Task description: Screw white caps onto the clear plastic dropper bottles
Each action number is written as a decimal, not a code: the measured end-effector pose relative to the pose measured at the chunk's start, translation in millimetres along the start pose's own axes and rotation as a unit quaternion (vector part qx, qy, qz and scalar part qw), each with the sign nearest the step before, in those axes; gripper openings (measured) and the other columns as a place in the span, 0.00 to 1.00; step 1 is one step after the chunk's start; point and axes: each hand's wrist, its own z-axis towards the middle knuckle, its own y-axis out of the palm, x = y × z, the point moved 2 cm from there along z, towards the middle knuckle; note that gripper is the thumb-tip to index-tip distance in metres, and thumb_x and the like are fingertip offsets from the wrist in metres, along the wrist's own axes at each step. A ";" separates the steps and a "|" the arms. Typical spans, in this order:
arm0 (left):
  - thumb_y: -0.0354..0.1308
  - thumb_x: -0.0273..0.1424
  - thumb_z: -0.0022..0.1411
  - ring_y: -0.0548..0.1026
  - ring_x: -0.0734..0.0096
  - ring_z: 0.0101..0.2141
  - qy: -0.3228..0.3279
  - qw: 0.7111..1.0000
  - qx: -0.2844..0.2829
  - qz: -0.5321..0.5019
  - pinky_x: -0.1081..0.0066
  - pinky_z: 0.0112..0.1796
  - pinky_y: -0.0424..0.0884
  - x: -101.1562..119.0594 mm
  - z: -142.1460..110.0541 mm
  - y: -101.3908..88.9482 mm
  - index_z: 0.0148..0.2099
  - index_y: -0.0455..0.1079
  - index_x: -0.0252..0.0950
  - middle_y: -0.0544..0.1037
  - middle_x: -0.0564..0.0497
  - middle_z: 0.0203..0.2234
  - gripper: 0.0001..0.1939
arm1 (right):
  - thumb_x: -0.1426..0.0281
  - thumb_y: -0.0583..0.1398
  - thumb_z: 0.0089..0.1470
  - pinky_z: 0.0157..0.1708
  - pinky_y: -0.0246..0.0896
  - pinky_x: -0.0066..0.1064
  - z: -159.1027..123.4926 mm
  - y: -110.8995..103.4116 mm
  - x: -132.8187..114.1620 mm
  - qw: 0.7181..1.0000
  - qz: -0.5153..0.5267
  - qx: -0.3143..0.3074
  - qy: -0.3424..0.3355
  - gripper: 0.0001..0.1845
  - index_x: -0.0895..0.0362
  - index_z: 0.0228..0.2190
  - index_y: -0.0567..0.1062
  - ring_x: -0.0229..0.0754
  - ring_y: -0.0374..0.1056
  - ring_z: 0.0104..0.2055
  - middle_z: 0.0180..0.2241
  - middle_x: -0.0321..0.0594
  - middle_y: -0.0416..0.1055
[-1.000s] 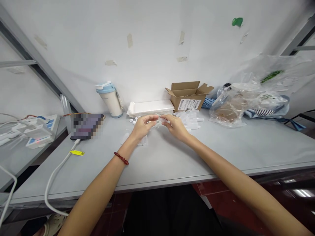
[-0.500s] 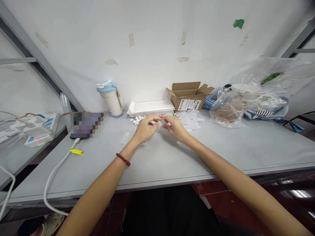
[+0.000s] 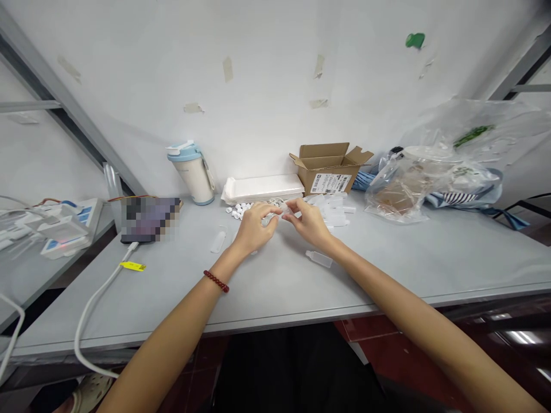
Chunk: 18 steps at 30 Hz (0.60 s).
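My left hand (image 3: 253, 228) and my right hand (image 3: 309, 221) meet over the middle of the grey table (image 3: 275, 281), fingers pinched together on a small clear plastic bottle (image 3: 275, 216) held between them. A capped clear bottle (image 3: 319, 258) lies on the table just below my right wrist. Another clear bottle (image 3: 217, 241) lies left of my left hand. Small white caps (image 3: 239, 210) are scattered behind my left hand, and a heap of clear bottles (image 3: 333, 207) lies behind my right hand.
At the back stand a blue-lidded tumbler (image 3: 192, 174), a stack of white trays (image 3: 262, 188), an open cardboard box (image 3: 330, 167) and clear plastic bags (image 3: 434, 172). A phone (image 3: 148, 218) with a white cable (image 3: 92, 304) lies at the left, beside a power strip (image 3: 64, 226).
Both hands stayed together at the table's middle, working the small bottle. A capped bottle now lies on the table beneath my right wrist, where none showed a second ago.
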 end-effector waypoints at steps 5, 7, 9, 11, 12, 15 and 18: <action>0.54 0.25 0.56 0.72 0.64 0.43 0.024 0.999 -0.030 0.009 0.65 0.44 0.67 5.4 -2.0 4.4 0.39 0.74 0.38 0.78 0.49 0.40 0.10 | 0.64 0.56 0.54 0.33 0.64 0.34 -0.7 -2.4 -1.0 1.000 0.011 0.003 0.006 0.09 0.56 0.35 0.68 0.43 0.69 0.37 0.35 0.43 0.74; 0.53 0.27 0.57 0.72 0.64 0.43 0.007 0.999 -0.031 0.008 0.66 0.43 0.68 4.4 -1.9 5.4 0.39 0.73 0.38 0.78 0.49 0.40 0.09 | 0.64 0.56 0.54 0.33 0.64 0.34 -0.9 -2.4 -1.4 1.000 0.014 0.003 0.006 0.09 0.56 0.35 0.68 0.43 0.69 0.37 0.35 0.43 0.74; 0.53 0.28 0.58 0.73 0.64 0.40 -0.016 0.999 -0.030 0.005 0.67 0.40 0.68 3.0 -1.6 5.7 0.37 0.73 0.38 0.78 0.49 0.37 0.08 | 0.64 0.57 0.53 0.33 0.64 0.33 -1.0 -1.9 -2.3 1.000 0.013 0.004 0.008 0.09 0.56 0.34 0.68 0.43 0.69 0.37 0.34 0.42 0.74; 0.52 0.30 0.59 0.73 0.66 0.37 -0.040 0.999 -0.030 -0.003 0.68 0.37 0.68 3.0 -1.7 5.5 0.36 0.73 0.37 0.78 0.49 0.33 0.08 | 0.65 0.57 0.52 0.33 0.63 0.33 -1.2 -1.6 -3.5 1.000 0.012 0.008 0.013 0.08 0.56 0.33 0.68 0.42 0.69 0.37 0.34 0.42 0.74; 0.53 0.31 0.59 0.73 0.67 0.34 -0.052 0.998 -0.033 -0.008 0.69 0.35 0.67 4.2 -2.1 5.2 0.36 0.73 0.37 0.78 0.50 0.31 0.08 | 0.66 0.58 0.51 0.33 0.63 0.33 -1.2 -1.7 -4.1 1.000 0.012 0.011 0.016 0.07 0.56 0.33 0.68 0.42 0.69 0.37 0.34 0.41 0.74; 0.57 0.36 0.56 0.73 0.69 0.29 -0.068 0.993 -0.089 -0.038 0.70 0.32 0.66 13.4 -5.4 4.2 0.42 0.72 0.37 0.77 0.52 0.27 0.12 | 0.69 0.57 0.50 0.33 0.63 0.32 -0.4 -4.1 -4.2 0.999 0.011 0.021 0.022 0.06 0.56 0.33 0.68 0.42 0.68 0.36 0.33 0.41 0.73; 0.64 0.41 0.49 0.73 0.67 0.32 -0.039 0.976 -0.200 -0.070 0.70 0.32 0.66 27.3 -11.5 3.8 0.49 0.69 0.38 0.77 0.51 0.31 0.25 | 0.69 0.57 0.50 0.34 0.64 0.34 2.4 -10.9 -0.8 0.999 0.016 0.039 0.026 0.06 0.56 0.32 0.68 0.42 0.68 0.36 0.33 0.41 0.72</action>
